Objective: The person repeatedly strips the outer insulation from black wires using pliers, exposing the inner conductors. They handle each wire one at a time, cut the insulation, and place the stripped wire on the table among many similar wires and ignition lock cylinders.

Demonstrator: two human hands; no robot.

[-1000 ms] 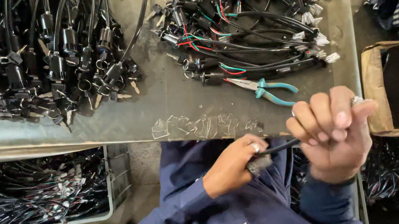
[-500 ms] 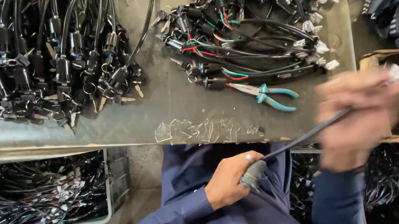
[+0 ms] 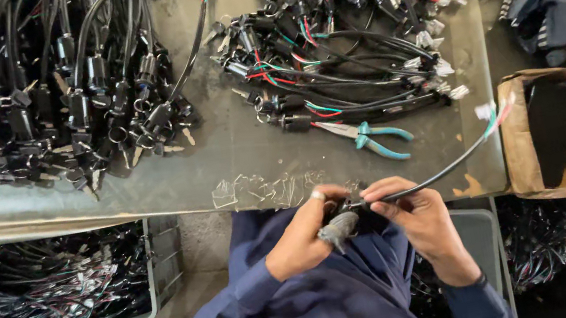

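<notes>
My left hand (image 3: pixel 308 233) grips the dark grey switch body (image 3: pixel 340 227) of a black cable (image 3: pixel 445 168) just below the metal workbench's front edge. My right hand (image 3: pixel 415 217) pinches the same cable where it leaves the body. The cable runs up and to the right and ends in a white connector with coloured wires (image 3: pixel 491 110) over the cardboard box. Both hands meet above my lap, in blue sleeves.
Teal-handled pliers (image 3: pixel 365 137) lie on the workbench (image 3: pixel 222 161). Piles of black cable assemblies sit at the back left (image 3: pixel 42 92) and back centre (image 3: pixel 335 58). A grey bin of cables (image 3: pixel 51 286) stands at lower left, a cardboard box (image 3: pixel 558 132) at right.
My right hand slid out along the cable to the right, then came back to the switch body next to my left hand. The cable now sticks out straight toward the box.
</notes>
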